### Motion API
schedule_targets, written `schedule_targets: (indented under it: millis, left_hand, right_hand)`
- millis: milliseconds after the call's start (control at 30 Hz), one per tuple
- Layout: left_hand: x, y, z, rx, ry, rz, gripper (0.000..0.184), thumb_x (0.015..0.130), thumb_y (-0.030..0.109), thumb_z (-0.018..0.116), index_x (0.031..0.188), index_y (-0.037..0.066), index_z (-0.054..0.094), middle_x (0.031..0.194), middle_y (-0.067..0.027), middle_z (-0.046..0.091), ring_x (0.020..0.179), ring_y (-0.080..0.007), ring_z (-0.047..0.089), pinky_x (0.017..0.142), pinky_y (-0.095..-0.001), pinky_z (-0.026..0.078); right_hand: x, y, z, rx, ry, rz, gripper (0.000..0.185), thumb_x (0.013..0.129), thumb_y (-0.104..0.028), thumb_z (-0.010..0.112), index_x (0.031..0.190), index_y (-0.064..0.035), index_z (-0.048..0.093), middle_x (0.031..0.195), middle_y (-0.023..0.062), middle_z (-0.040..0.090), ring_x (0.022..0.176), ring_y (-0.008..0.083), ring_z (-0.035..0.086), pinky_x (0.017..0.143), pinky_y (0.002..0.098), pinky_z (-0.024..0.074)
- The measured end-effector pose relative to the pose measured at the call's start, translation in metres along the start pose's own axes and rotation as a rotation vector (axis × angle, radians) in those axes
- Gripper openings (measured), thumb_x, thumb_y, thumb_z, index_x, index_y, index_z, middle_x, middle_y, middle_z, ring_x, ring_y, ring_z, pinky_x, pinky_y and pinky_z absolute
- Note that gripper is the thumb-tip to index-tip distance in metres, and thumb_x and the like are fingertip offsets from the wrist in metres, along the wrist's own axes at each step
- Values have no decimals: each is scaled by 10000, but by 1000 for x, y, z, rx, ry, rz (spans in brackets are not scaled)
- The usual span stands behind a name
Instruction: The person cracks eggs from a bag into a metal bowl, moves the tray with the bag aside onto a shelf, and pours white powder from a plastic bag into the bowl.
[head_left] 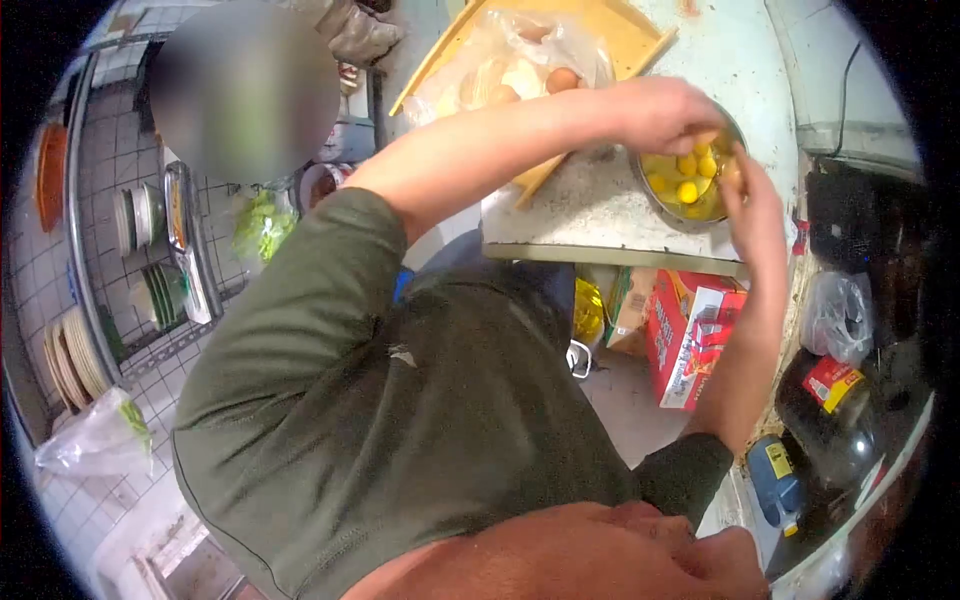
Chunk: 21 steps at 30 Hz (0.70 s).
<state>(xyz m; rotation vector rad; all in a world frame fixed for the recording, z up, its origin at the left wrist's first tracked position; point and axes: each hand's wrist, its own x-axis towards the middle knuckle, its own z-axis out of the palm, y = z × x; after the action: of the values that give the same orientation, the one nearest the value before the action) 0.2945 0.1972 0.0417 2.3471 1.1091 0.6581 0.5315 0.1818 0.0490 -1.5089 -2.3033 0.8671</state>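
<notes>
A metal bowl (652, 200) rests near the corner of the worn white table. Inside it lie several egg yolks (687, 192) in clear egg white. My left hand (665, 115) reaches across over the far rim, its fingers pinched around what looks like a piece of eggshell. From the right side, my right hand (755, 205) curls over the bowl with a brownish eggshell (733, 178) at its fingertips. The two hands nearly meet above the bowl, and their fingers partly hide the shell. Behind my left forearm, a clear plastic bag (490, 75) holds brown eggs (562, 79).
A yellow wooden tray (635, 45) lies under the egg bag. Below the tabletop (590, 225) stand a red-and-white box (690, 335) and a yellow oil bottle (588, 310). Right: a large dark bottle (830, 410) and a blue bottle (777, 480). Left: racked plates (75, 350), leafy greens (265, 222).
</notes>
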Motion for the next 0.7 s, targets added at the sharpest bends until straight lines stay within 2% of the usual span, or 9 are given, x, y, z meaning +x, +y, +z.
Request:
schedule_targets:
  millis: [67, 133, 200, 233, 367, 500, 533, 633, 700]
  left_hand:
    - [2, 11, -14, -68, 108, -107, 397, 800, 175, 657, 1179, 63, 613, 1034, -157, 659, 956, -294, 636, 846, -396, 507]
    - [6, 13, -23, -171, 157, -261, 433, 812, 207, 648, 1218, 67, 594, 1076, -154, 664, 1008, -279, 635, 888, -376, 503]
    - [-3, 27, -11, -225, 209, -369, 447, 816, 226, 639, 1231, 69, 587, 1105, -149, 661, 1038, -280, 629, 913, -368, 497]
    - [-5, 26, -3, -245, 167, -341, 474, 802, 246, 632, 1239, 70, 584, 1148, -144, 652, 1072, -287, 618, 937, -360, 488]
    - [-6, 40, 30, -391, 355, -242, 443, 768, 238, 633, 1166, 43, 613, 1112, -180, 639, 1036, -318, 613, 906, -393, 490]
    - [-10, 57, 39, -473, 404, -283, 337, 782, 257, 630, 1044, 44, 636, 999, -175, 646, 969, -362, 599, 861, -439, 474]
    - [-14, 62, 35, -518, 337, -288, 316, 790, 256, 625, 1018, 37, 634, 971, -179, 643, 947, -374, 595, 838, -451, 470]
    - [-45, 66, 36, -415, 620, -193, 285, 792, 251, 629, 980, 36, 630, 878, -180, 628, 867, -372, 593, 768, -460, 467]
    - [-72, 63, 34, -409, 666, -197, 300, 771, 256, 655, 990, 52, 634, 870, -165, 619, 862, -363, 589, 752, -457, 469]
  right_hand:
    - [-3, -12, -15, 252, -5, 100, 427, 909, -156, 590, 1313, -33, 525, 1184, 195, 622, 1056, 281, 614, 918, 361, 465]
    - [0, 2, -3, 515, 98, 21, 450, 918, -171, 588, 1338, -31, 504, 1167, 186, 630, 1046, 234, 606, 923, 334, 456]
    - [3, 17, 16, 316, -33, 75, 466, 923, -177, 578, 1352, -22, 485, 1188, 180, 618, 1068, 212, 589, 937, 309, 442]
    - [5, 19, 23, 398, 23, 61, 463, 934, -163, 559, 1356, 4, 469, 1249, 158, 580, 1106, 199, 566, 954, 308, 435]
    - [-3, 4, 20, 1310, 115, 249, 438, 962, -133, 505, 1349, 57, 431, 1335, 155, 498, 1182, 239, 524, 1005, 373, 422]
    - [-10, -17, 39, 1510, 77, 239, 463, 1039, -294, 316, 1364, 22, 414, 1361, 159, 480, 1289, 254, 430, 1109, 421, 303]
    - [-15, -25, 41, 1550, 76, 251, 462, 1038, -300, 321, 1360, 17, 419, 1365, 154, 478, 1288, 248, 432, 1108, 419, 305]
    - [-24, -53, 54, 1608, 50, 250, 469, 1033, -336, 342, 1346, 1, 433, 1379, 133, 468, 1284, 237, 435, 1109, 410, 302]
    - [-31, -71, 69, 1548, 9, 242, 484, 1025, -355, 363, 1347, -1, 433, 1377, 136, 468, 1289, 240, 429, 1117, 409, 290]
